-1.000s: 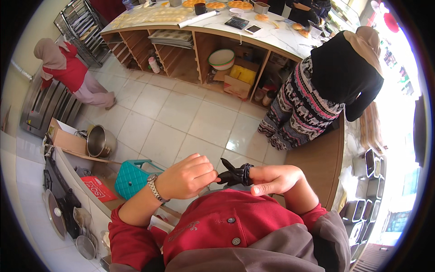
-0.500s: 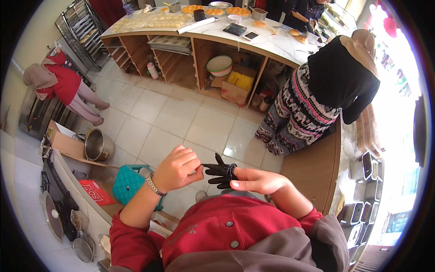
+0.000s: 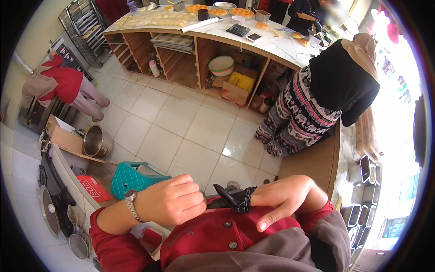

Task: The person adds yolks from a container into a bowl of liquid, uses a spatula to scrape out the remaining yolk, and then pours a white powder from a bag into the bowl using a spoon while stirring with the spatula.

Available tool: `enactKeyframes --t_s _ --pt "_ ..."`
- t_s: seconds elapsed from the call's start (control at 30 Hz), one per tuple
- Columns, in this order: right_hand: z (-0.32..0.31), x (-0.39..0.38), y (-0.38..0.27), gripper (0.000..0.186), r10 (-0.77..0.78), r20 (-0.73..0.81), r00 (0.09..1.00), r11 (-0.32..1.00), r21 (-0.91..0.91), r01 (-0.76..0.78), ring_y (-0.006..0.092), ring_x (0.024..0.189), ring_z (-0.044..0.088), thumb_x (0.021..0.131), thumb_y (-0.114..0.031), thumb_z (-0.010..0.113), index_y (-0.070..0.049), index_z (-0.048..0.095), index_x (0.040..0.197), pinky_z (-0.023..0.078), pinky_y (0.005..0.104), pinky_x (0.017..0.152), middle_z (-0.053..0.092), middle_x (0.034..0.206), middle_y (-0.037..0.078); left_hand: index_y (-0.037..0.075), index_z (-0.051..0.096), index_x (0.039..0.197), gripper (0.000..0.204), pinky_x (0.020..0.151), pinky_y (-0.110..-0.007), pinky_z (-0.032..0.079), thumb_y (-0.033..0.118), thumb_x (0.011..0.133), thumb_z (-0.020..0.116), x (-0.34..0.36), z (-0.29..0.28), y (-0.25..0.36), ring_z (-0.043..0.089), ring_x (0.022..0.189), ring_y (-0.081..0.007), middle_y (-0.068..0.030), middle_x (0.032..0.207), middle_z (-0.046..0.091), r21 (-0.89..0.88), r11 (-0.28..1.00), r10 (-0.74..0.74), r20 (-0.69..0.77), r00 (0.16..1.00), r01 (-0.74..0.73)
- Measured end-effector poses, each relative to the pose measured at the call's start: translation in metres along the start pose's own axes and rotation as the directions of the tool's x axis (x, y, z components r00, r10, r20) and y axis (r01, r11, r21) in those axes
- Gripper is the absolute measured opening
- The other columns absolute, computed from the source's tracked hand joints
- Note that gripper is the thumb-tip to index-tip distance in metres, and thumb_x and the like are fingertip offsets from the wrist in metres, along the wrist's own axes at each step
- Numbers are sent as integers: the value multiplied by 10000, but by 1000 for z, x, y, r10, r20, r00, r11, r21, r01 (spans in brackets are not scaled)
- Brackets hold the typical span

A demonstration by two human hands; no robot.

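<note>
In front of my red shirt, my left hand (image 3: 170, 199) is closed, its fingertips pinching the edge of a black glove (image 3: 235, 199). A watch with a metal band circles that wrist. The crumpled glove bunches around the fingertips of my right hand (image 3: 283, 197). Those fingers point left and their ends are hidden inside the glove. The right thumb is bare, stretched out and apart from the fingers.
A teal stool (image 3: 136, 177) and a steel pot (image 3: 98, 141) stand to the left. Ahead runs a long counter (image 3: 290, 47) with dough pieces and baked buns. One person (image 3: 342, 86) stands at the right; another (image 3: 63, 84) bends by an oven at the left. Metal tins (image 3: 362, 170) line the right side.
Both hands have come down and nearer my body. The glove's fingers, spread out before, are now bunched and folded. The person at the left has raised an arm to the oven panel.
</note>
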State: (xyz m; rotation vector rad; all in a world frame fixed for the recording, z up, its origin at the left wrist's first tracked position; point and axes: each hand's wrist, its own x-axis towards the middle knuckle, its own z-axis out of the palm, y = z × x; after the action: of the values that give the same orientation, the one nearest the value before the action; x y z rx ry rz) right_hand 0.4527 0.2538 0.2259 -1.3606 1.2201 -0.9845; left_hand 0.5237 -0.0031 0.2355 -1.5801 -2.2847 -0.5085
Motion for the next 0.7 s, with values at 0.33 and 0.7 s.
enactKeyframes --t_s 0.33,0.7 --pt "7 3 18 670 53 -93 994 972 232 -30 215 779 488 851 -486 512 109 395 1137 396 354 697 561 858 150 30 538 702 165 584 -300 418 64 627 681 -17 -2 -5 480 623 -200 -49 667 462 -4 986 -167 -100 981 168" --pt "20 51 87 784 115 -680 724 745 541 391 130 1173 319 831 -652 317 -19 316 1293 244 289 967 330 1317 63 28 570 836 249 549 -249 424 97 667 740 17 117 -18 530 607 -154 -59 729 573 -630 599 -794 -390 466 494"
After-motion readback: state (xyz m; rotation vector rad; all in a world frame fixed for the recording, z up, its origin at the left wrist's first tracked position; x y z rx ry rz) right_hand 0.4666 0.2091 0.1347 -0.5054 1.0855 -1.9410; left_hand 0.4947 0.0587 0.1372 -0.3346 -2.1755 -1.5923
